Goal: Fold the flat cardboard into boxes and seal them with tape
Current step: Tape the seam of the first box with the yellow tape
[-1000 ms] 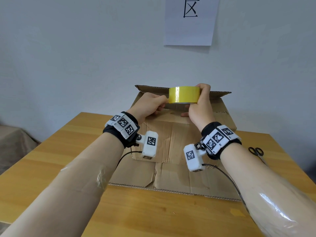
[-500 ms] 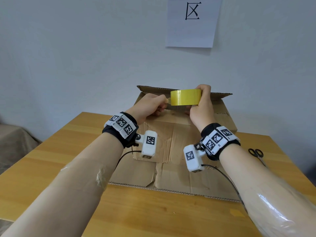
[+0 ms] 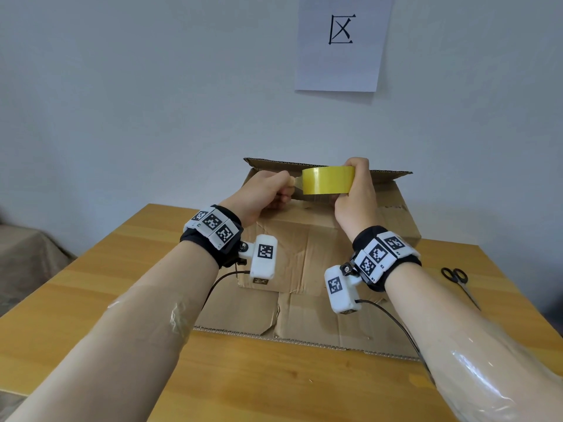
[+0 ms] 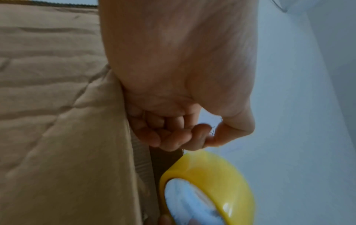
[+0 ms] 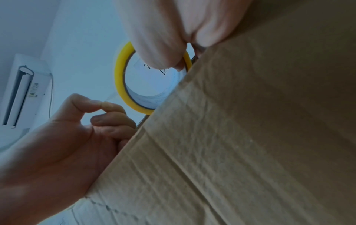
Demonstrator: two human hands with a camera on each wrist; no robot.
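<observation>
A worn brown cardboard box (image 3: 307, 248) stands on the wooden table (image 3: 91, 300), its near flap lying flat toward me and a far flap (image 3: 387, 173) raised. Above its top my right hand (image 3: 355, 190) grips a yellow tape roll (image 3: 327, 180), thumb through the core in the right wrist view (image 5: 123, 85). My left hand (image 3: 268, 190) pinches the loose tape end (image 3: 297, 181) at the roll's left side, thumb against curled forefinger (image 5: 105, 105). A short strip is drawn out between hand and roll. The left wrist view shows the curled fingers (image 4: 173, 137) just above the roll (image 4: 217, 182).
Black-handled scissors (image 3: 457, 281) lie on the table at the right, beside the box. A sheet of paper with a printed character (image 3: 341, 41) hangs on the wall behind. A wall-mounted air conditioner (image 5: 21, 91) shows in the right wrist view.
The left hand has drawn leftward away from the roll, pulling a short length of tape free. The right hand holds the roll in about the same place.
</observation>
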